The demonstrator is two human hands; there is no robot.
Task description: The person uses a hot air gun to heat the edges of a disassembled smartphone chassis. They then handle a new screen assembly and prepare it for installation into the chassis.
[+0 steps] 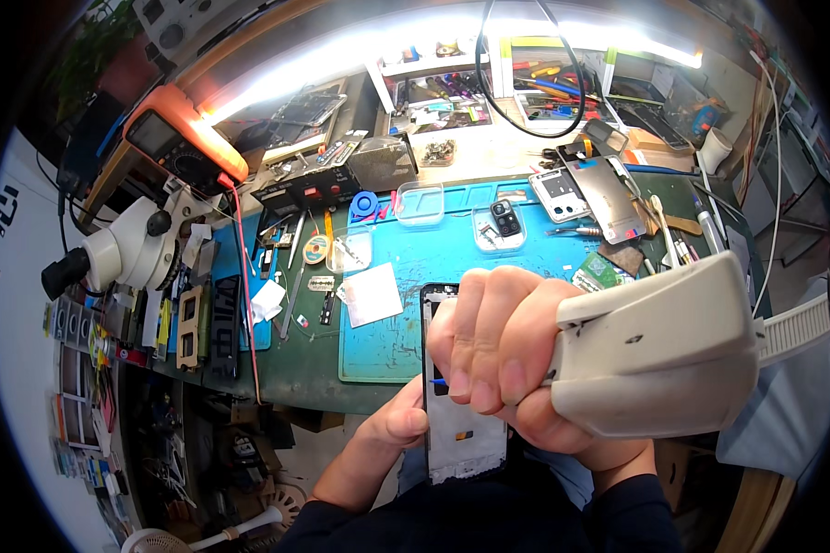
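My left hand [398, 417] is closed on the left edge of an opened smartphone body [468, 447], a black frame with a pale inner plate, held upright above my lap. In front of it my right hand [503, 346] wraps round the narrow end of a bulky cream plastic hand tool [655, 350]. A ribbed tail [796, 330] leaves the tool's far right side. The fingers and the tool hide the phone's upper right part. A small blue tip [438, 382] shows beside my right fingers, over the phone; what it belongs to is hidden.
A blue work mat [378, 355] lies on the bench, with a white card [373, 295] and a clear box [500, 229] holding a camera module. Phone parts [609, 198] lie at the back right. A microscope [124, 249] and an orange multimeter [183, 143] stand left.
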